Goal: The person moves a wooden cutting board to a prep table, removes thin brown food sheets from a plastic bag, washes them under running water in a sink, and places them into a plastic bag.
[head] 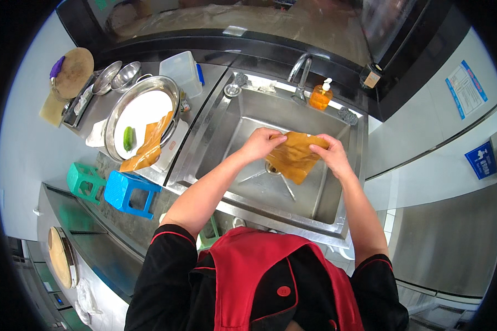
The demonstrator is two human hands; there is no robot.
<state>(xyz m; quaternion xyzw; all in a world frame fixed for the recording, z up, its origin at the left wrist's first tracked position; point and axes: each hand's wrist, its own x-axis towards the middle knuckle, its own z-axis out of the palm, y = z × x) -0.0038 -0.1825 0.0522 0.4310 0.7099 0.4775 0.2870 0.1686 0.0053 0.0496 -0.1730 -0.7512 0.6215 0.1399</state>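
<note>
Over a stainless steel sink (240, 120), my left hand (261, 144) pinches the upper left edge of a brown, glossy, flexible sheet (296, 156). The sheet's upper right edge is gripped by my right hand (332, 152), so it hangs between both hands above the drain (272, 167). Its exact material cannot be told. On the left counter, a large steel basin (174, 89) holds a white round surface (143, 111), with a green cucumber (128, 138) on it. A similar brown sheet (150, 138) drapes over the basin's near right rim.
Behind the sink stand a curved faucet (302, 74) and an orange soap pump bottle (321, 97). Scouring pads (348, 116) lie on the rim. Steel bowls (126, 77) and a clear plastic container (180, 74) stand on the left counter; blue (130, 192) and green (85, 182) stools are below.
</note>
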